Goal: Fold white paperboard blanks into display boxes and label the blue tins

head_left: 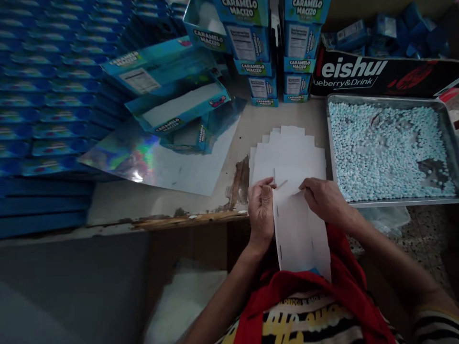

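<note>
A white, die-cut cardboard box blank (292, 224) lies plain side up, reaching from the table's edge back to my waist. My left hand (261, 208) is closed on its left edge, thumb and forefinger pinching beside a small raised flap. My right hand (324, 198) pinches the blank near its right side, with a fold rising at the fingertips. Under the far end, more white blanks (290, 148) lie stacked flat on the table. Fingers hide part of the blank's edges.
Blue candy boxes (251, 40) stand in columns at the back, with rows of them (57, 86) at left. Open blue display boxes (182, 107) rest on a shiny sheet (172, 167). On the right are a metal tray (333, 148) of pale blue candies and a black carton (387, 76).
</note>
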`<state>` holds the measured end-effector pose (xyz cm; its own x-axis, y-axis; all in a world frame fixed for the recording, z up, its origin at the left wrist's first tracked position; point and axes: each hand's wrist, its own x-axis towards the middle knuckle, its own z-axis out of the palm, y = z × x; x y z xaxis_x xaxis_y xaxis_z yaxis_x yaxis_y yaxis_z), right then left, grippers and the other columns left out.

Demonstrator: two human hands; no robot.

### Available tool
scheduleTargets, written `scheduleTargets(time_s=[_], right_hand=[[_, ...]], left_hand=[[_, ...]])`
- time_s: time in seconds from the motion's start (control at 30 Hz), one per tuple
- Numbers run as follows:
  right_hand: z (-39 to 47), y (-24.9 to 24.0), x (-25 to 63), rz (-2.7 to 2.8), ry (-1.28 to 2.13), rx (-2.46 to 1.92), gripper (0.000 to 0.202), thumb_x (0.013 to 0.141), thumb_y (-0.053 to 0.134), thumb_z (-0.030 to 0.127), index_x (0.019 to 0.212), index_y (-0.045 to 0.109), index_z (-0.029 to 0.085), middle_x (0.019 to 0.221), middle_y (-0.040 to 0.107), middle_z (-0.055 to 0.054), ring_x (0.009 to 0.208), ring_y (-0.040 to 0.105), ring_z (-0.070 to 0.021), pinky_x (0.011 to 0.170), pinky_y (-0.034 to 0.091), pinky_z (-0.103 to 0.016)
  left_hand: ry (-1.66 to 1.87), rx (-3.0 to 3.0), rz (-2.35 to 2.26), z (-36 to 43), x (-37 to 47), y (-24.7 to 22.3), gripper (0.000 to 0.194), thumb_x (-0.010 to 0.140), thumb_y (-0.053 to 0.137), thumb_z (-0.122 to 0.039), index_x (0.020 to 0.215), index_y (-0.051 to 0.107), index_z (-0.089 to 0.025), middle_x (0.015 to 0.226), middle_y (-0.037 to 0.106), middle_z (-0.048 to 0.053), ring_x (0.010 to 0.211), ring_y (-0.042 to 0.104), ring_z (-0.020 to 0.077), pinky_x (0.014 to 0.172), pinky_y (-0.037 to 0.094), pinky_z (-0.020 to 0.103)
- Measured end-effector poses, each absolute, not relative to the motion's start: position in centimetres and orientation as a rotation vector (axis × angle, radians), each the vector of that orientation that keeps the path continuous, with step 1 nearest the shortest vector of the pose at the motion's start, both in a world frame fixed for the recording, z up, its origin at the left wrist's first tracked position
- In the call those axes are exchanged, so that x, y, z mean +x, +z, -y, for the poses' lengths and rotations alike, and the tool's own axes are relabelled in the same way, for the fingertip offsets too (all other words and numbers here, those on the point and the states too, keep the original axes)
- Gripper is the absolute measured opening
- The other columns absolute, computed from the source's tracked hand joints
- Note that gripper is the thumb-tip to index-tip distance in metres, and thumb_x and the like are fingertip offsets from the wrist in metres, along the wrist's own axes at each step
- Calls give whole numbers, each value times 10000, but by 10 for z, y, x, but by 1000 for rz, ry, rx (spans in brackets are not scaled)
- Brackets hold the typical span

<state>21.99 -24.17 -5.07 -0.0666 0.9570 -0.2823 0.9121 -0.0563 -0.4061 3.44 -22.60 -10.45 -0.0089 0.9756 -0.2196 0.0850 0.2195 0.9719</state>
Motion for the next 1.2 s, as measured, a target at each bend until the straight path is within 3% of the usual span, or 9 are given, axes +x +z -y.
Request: scheduleTargets(time_s=[0.1, 0.17, 0.33, 0.5, 0.6, 0.77, 0.9, 1.07, 1.2], right_hand=[[254, -50, 218, 2085, 738, -2035, 335, 990, 410, 151, 1144, 707, 147, 1116, 798, -130, 976, 746, -238, 858, 496, -336], [258, -51, 217, 2063, 705, -2004, 343, 999, 376, 150, 1169, 674, 147, 1109, 795, -136, 970, 742, -235, 833, 484, -336], [255, -59, 215, 2048, 666, -2052, 277, 992, 340, 187, 1129, 580, 165, 920, 770, -106, 790, 696, -231, 705, 421, -338], [261, -67, 210, 1956, 561, -1948, 176, 966, 368, 198, 1067, 513, 203, 949, 742, -107, 825, 701, -231, 730, 450, -338], [272, -69, 207, 1827, 476, -1913, 208, 997, 418, 262, 1191, 463, 203, 946, 740, -84, 761, 694, -216, 695, 459, -326], [274, -62, 213, 1884, 554, -1874, 502, 1029, 428, 239, 1511, 331, 134, 853, 711, -36, 617, 599, -174, 632, 408, -312], [265, -53, 226, 1954, 769, -1824, 440, 1074, 423, 315, 1477, 445, 141, 798, 665, -6, 616, 559, -155, 617, 377, -292], [254, -41, 236, 2027, 886, -1777, 498, 1105, 374, 326, 1545, 404, 93, 836, 695, -28, 651, 564, -161, 632, 381, -290], [229, -29, 228, 2390, 726, -1835, 413, 1117, 407, 384, 1328, 693, 173, 1009, 752, -120, 875, 660, -229, 739, 420, -330]], left_hand=[[885, 1104, -1352, 221, 30, -98, 575, 970, 625, -627, 1385, 613, -229, 1448, 584, 126, 1209, 645, 239, 1058, 518, 363], [796, 1070, -1218, 213, 28, -92, 614, 929, 692, -561, 1423, 585, -212, 1411, 632, 130, 1183, 659, 247, 1026, 528, 367], [823, 1102, -1176, 205, 24, -79, 414, 904, 709, -451, 1243, 635, -224, 1107, 702, 61, 987, 676, 201, 847, 540, 298], [727, 1397, -1233, 210, 13, -70, 354, 1014, 556, -541, 1001, 713, -224, 958, 704, 52, 925, 650, 210, 781, 507, 305], [666, 1454, -1219, 217, 13, -66, 392, 1044, 507, -566, 997, 699, -229, 925, 721, 39, 942, 667, 215, 807, 507, 313], [809, 1433, -1270, 225, 19, -71, 304, 1055, 523, -496, 1102, 682, -241, 1060, 772, 38, 1059, 699, 202, 957, 522, 330], [792, 1498, -1261, 222, 21, -75, 254, 1038, 569, -414, 976, 731, -228, 1025, 779, 41, 1019, 710, 200, 938, 537, 335], [843, 1594, -1368, 223, 27, -77, 105, 985, 612, -264, 1006, 699, -209, 1129, 777, 66, 1091, 717, 212, 987, 538, 361], [633, 1698, -1464, 217, 28, -74, 185, 878, 686, -141, 1046, 690, -218, 1060, 779, 57, 1012, 732, 237, 922, 563, 377]])
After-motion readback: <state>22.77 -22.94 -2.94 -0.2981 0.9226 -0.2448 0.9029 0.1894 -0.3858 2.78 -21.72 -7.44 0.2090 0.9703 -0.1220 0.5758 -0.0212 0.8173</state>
